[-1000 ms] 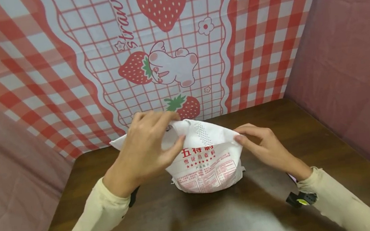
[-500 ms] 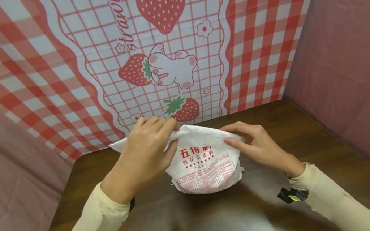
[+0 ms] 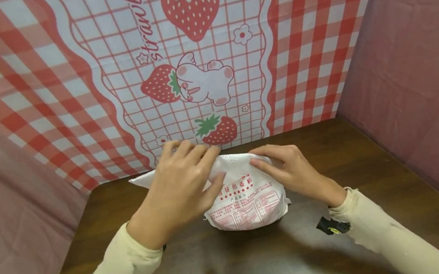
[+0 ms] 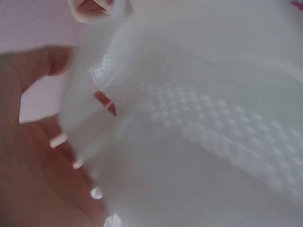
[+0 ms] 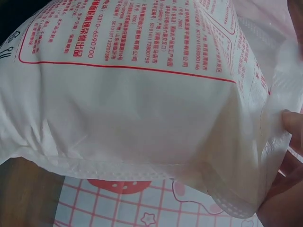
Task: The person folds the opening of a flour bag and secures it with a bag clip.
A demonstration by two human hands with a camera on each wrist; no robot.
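A white flour bag (image 3: 248, 210) with red print stands on the table, its top folded down toward the front. My left hand (image 3: 178, 185) holds the folded top at the left, with the thumb on the front side and the fingers over the back. At the right part of the fold, my right hand (image 3: 297, 171) pinches the bag between thumb and fingers. The left wrist view is blurred; the white bag sheet (image 4: 165, 156) with its dotted embossing fills most of it, beside my palm. In the right wrist view, the bag's side (image 5: 128, 123) looks full and rounded.
The dark wooden table (image 3: 252, 259) extends around the bag. Behind it hangs a checked strawberry-print cloth (image 3: 306, 61). Pink cloths (image 3: 413, 96) enclose both sides.
The bag's top, gaping a second ago, is now folded flat over the front and covers the large red lettering. My right hand has slid left along the top edge; my left hand still holds it.
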